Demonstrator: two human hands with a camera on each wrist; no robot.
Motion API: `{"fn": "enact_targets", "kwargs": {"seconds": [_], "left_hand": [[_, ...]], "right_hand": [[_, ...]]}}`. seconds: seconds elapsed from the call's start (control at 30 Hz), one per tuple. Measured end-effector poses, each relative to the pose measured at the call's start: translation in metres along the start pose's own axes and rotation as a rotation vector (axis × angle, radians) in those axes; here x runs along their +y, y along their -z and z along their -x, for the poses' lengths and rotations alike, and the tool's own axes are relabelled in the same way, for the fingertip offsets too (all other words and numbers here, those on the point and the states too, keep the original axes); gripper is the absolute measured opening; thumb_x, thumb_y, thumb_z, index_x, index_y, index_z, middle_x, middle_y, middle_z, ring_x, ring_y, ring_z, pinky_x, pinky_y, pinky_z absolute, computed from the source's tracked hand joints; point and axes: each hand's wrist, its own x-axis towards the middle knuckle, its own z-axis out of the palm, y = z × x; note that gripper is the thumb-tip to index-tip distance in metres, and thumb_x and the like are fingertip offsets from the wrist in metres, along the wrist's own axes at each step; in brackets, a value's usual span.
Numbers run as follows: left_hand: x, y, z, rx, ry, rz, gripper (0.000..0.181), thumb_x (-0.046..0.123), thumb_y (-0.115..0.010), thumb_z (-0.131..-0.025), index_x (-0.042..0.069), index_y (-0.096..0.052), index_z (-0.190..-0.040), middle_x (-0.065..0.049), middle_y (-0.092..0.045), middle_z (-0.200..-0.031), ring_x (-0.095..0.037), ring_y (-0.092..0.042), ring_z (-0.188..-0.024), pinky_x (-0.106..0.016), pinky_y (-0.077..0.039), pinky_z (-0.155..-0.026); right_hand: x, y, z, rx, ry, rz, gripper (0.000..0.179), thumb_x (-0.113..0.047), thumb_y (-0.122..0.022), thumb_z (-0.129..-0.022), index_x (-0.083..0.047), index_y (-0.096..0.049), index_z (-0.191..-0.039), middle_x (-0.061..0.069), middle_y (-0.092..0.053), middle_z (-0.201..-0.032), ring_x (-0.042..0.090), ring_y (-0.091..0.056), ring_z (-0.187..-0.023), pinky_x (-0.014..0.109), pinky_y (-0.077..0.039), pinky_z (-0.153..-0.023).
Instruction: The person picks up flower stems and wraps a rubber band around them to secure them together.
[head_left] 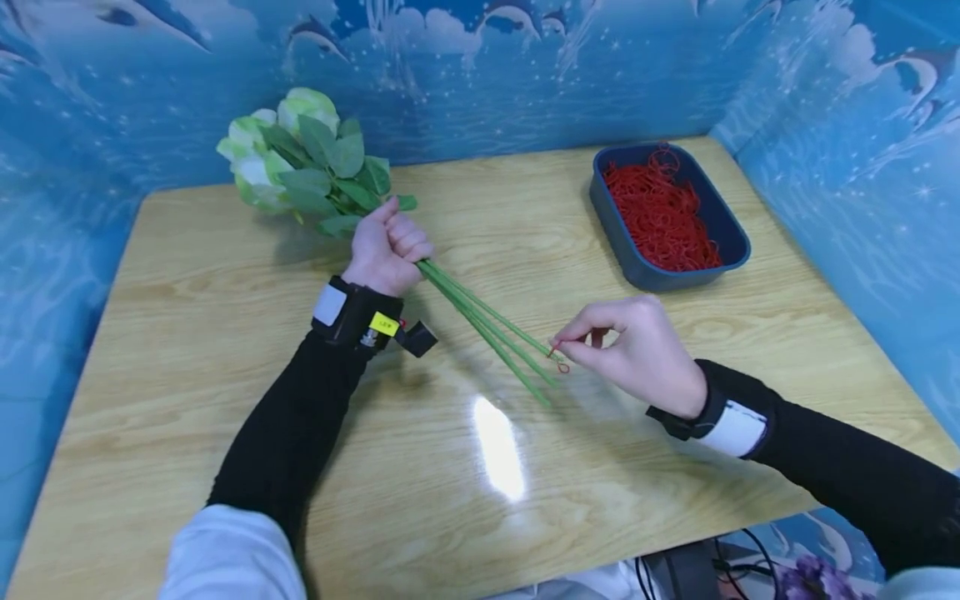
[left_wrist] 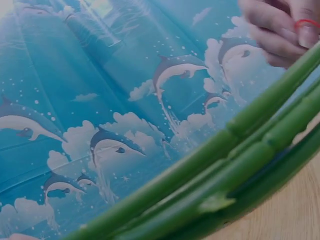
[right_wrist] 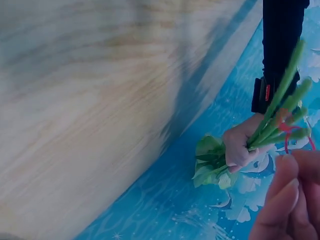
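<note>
My left hand grips a bunch of artificial flowers by the stems, just under the leaves. Pale green-white blooms point to the back left, and the green stems slant down to the right, their ends spread apart. At those ends, my right hand pinches a red rubber band between thumb and forefinger. In the right wrist view the red band lies by the stem tips; whether it loops round one I cannot tell. The left wrist view shows the stems close up.
A dark blue tub stands at the back right of the wooden table, filled with red rubber bands. Blue dolphin-print sheeting encloses the table's back and sides. Black cables and purple flowers show below the front edge.
</note>
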Motion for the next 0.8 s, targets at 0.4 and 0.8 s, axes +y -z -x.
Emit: {"fn": "enact_targets", "kwargs": {"seconds": [0.4,0.8], "left_hand": [[-0.019,-0.002,0.004,-0.023,-0.015,-0.137,0.066,0.039,-0.039,-0.11,0.015,-0.021,-0.051,0.006,-0.009,-0.051,-0.01,-0.009,-0.038,-0.019,-0.001,-0.053],[-0.033,0.0,0.004,-0.019,-0.069,-0.245,0.065,0.038,-0.037,-0.11,0.017,-0.022,-0.051,0.006,-0.008,-0.053,-0.01,-0.013,-0.037,-0.021,-0.003,-0.051]], "right_hand": [[0.005,-0.02,-0.049,-0.129,-0.116,-0.02,0.01,-0.002,-0.08,-0.08,-0.011,-0.079,-0.077,0.001,-0.076,-0.073,0.004,-0.06,-0.059,0.017,-0.046,-0.059],[0.007,-0.036,-0.093,-0.138,-0.123,-0.06,0.006,-0.004,-0.079,-0.083,-0.007,-0.078,-0.079,0.006,-0.076,-0.074,0.011,-0.065,-0.06,0.015,-0.048,-0.058]]}}
